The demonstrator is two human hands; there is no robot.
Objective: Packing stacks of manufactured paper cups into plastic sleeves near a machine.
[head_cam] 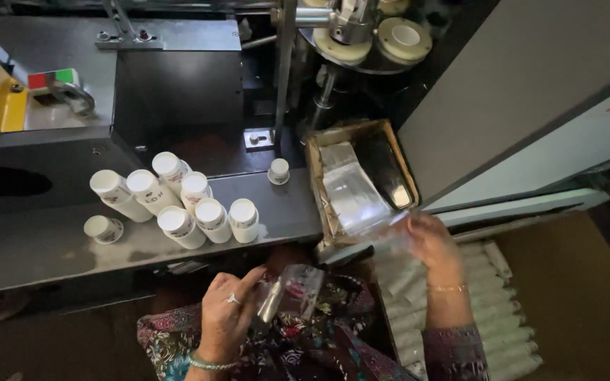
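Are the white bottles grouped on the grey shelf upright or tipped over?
Upright: the white bottles stand on their bases on the grey shelf, caps facing up.

Dim scene, light falling from above onto the grey desk (51, 247), which shows soft sheen. White bottles (178, 201) glow brightly. Deep shadow far left and near bottom; clear plastic glints; edges slightly soft, hands faintly blurred.
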